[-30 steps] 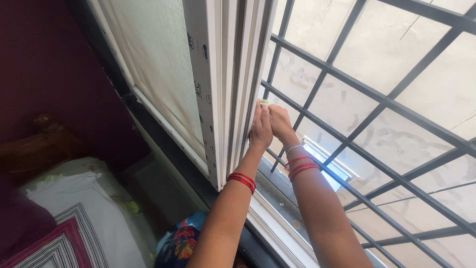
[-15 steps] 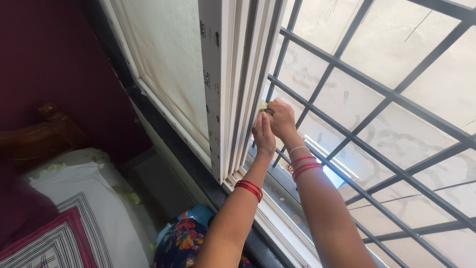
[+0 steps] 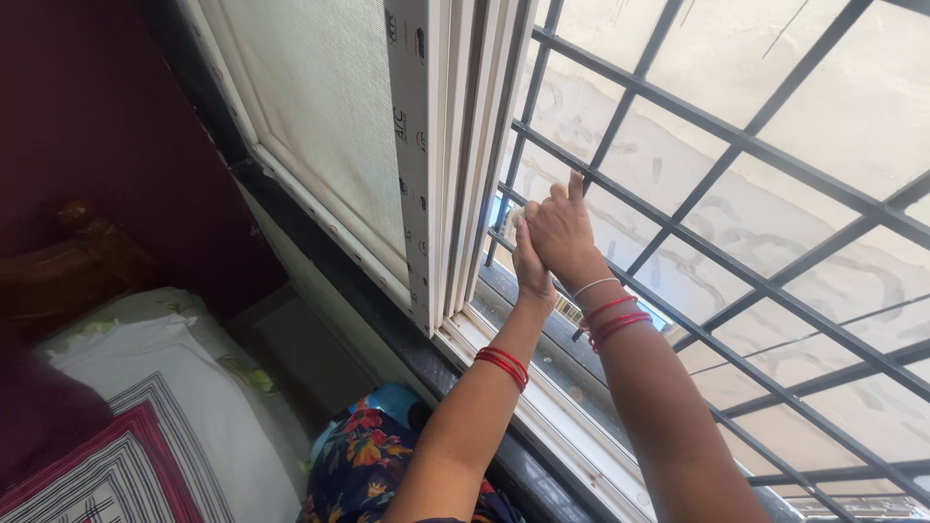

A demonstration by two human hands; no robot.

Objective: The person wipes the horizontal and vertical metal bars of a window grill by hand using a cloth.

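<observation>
Left hand: The left hand point(image 3: 530, 263) is up by the edge of the white window frame point(image 3: 463, 174). It lies flat against the right hand, with the fingers pointing up. I cannot tell if the fingers are clenched on anything.

Right hand: The right hand point(image 3: 562, 230) is right next to the left one, touching it. Its fingers point(image 3: 575, 186) are curled over a small pale thing point(image 3: 513, 215), and one finger sticks up. Only a little bit of that pale thing shows, so I cannot tell what it is.

Where the pale thing is: It peeks out at the top of the two hands, just beside the window frame and in front of the dark metal bars point(image 3: 736, 145).

Wrists: There are red bangles point(image 3: 502, 364) on the left wrist. The right wrist has red bangles too, and one thin pale one.

Window: The frame has long white tracks that run up and down. To the left of it is a pale mesh screen point(image 3: 325, 107). Behind the bars is a light wall with some marks on it.

Sill: The window sill point(image 3: 542, 363) under the hands looks dusty.

Down below: A bed point(image 3: 145, 407) with a white and red striped cover is at the lower left. Some bright flower cloth point(image 3: 363, 465) is near the left arm.
</observation>
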